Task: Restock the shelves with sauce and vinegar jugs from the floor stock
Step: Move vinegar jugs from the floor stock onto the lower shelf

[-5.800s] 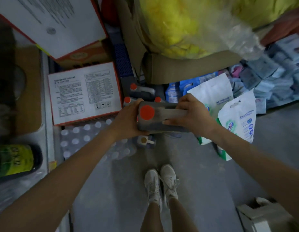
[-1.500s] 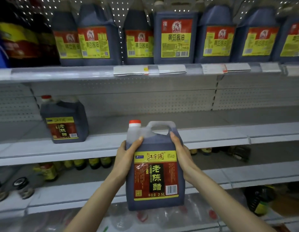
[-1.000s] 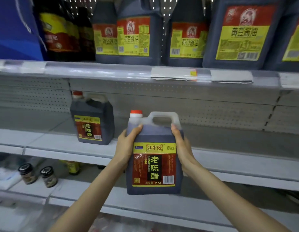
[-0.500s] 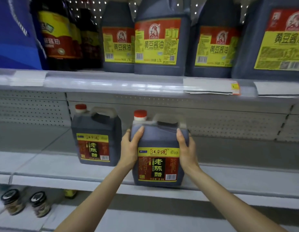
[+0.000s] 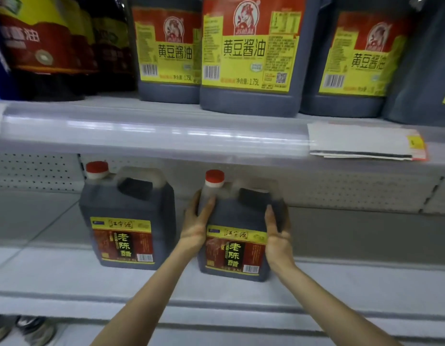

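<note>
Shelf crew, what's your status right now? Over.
Status: left hand and right hand grip the vinegar jug by its sides. Jug upright, base on the middle shelf, apart from its twin jug to the left. Nothing in the way.

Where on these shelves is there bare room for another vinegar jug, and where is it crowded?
Bare: the middle shelf right of the held jug, and left of the standing jug. Between the two jugs only a narrow gap, taken by the left hand. Crowded: the upper shelf, soy sauce jugs packed side by side.
</note>
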